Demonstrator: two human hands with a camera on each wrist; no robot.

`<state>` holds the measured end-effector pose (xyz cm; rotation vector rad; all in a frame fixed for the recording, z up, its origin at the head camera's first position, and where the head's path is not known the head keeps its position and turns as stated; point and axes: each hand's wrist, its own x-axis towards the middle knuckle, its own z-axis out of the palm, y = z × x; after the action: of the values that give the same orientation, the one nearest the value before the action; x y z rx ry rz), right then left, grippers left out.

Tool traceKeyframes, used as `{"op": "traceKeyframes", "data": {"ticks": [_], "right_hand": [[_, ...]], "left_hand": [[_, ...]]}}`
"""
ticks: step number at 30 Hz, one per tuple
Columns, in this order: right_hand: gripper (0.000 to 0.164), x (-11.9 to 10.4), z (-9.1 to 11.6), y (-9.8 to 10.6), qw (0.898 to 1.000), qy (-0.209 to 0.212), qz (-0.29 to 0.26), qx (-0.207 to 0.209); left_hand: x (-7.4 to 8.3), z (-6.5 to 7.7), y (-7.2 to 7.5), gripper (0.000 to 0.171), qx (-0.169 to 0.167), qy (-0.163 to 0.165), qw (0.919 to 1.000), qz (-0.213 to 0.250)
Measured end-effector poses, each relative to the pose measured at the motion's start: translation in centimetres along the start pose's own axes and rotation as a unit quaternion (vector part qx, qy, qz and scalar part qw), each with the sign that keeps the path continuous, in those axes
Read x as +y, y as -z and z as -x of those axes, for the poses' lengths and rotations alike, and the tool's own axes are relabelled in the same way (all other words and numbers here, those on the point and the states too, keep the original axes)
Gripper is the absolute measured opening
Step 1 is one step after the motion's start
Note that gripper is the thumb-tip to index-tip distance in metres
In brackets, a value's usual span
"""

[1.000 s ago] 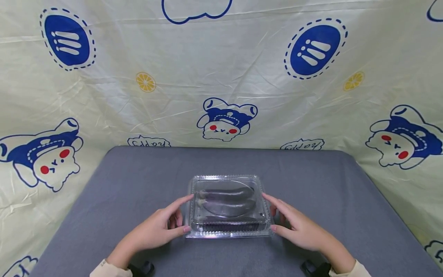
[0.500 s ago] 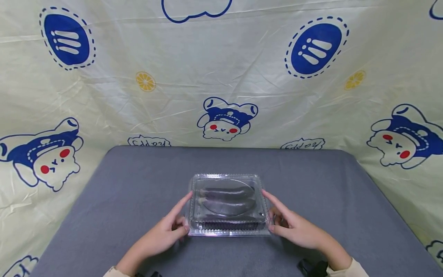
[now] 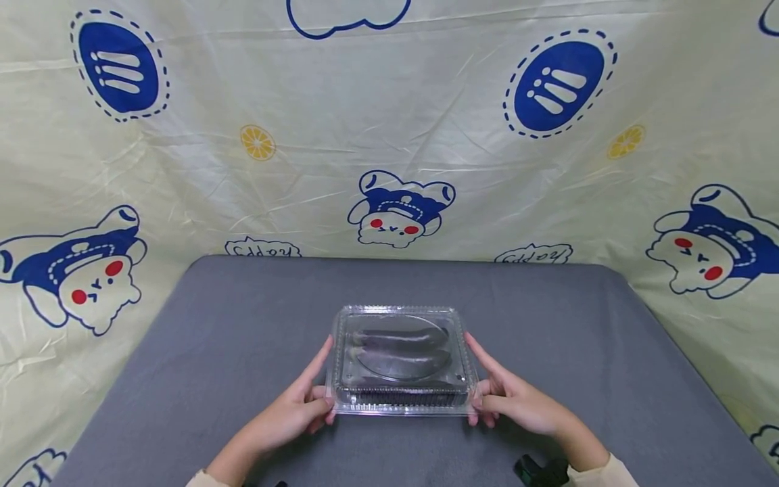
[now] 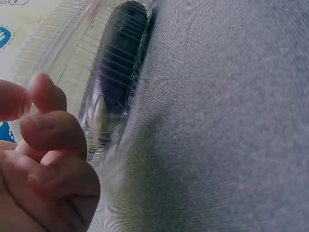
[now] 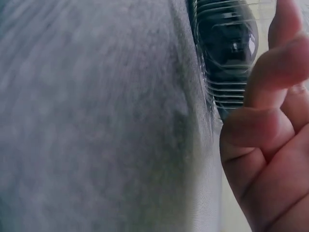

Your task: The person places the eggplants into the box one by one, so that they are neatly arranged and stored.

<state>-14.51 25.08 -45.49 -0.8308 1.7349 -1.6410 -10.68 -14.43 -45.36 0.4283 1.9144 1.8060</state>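
A clear plastic clamshell box sits low over the grey cloth, its ribbed lid down. Through the lid show two dark purple eggplants, lying side by side. My left hand pinches the box's rim at the near left corner, index finger stretched along the side. At the near right corner my right hand grips the rim likewise, its index finger pointing up the side. The left wrist view shows the thumb and fingertips meeting on the rim beside an eggplant. In the right wrist view, curled fingers are close beside the box.
The grey cloth-covered table spreads around the box. Behind it hangs a pale curtain printed with blue cartoon figures and orange slices. A black strap device sits at the right wrist, near the cream sleeve.
My fingers have moved from lying against the box's sides to curling under its rim, with thumbs on top. Both index fingers have stretched straighter. The box has shifted very slightly.
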Motion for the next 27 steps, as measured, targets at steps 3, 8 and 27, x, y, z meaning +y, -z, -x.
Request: {"op": "traceKeyframes", "data": {"ticks": [3, 8, 27], "right_hand": [[0.091, 0.24, -0.15, -0.03, 1.0, 0.004, -0.023, -0.009], [0.09, 0.55, -0.24, 0.02, 0.999, 0.01, -0.03, -0.023], [0.092, 0.56, -0.66, 0.23, 0.998, 0.003, -0.059, -0.002]], "left_hand": [[-0.06, -0.05, 0.14, 0.089, -0.004, 0.017, 0.9997, 0.017], [-0.05, -0.09, 0.17, 0.087, -0.012, 0.013, 0.9995, 0.027], [-0.09, -0.59, -0.38, 0.085, 0.041, 0.002, 0.9983, 0.042]]}}
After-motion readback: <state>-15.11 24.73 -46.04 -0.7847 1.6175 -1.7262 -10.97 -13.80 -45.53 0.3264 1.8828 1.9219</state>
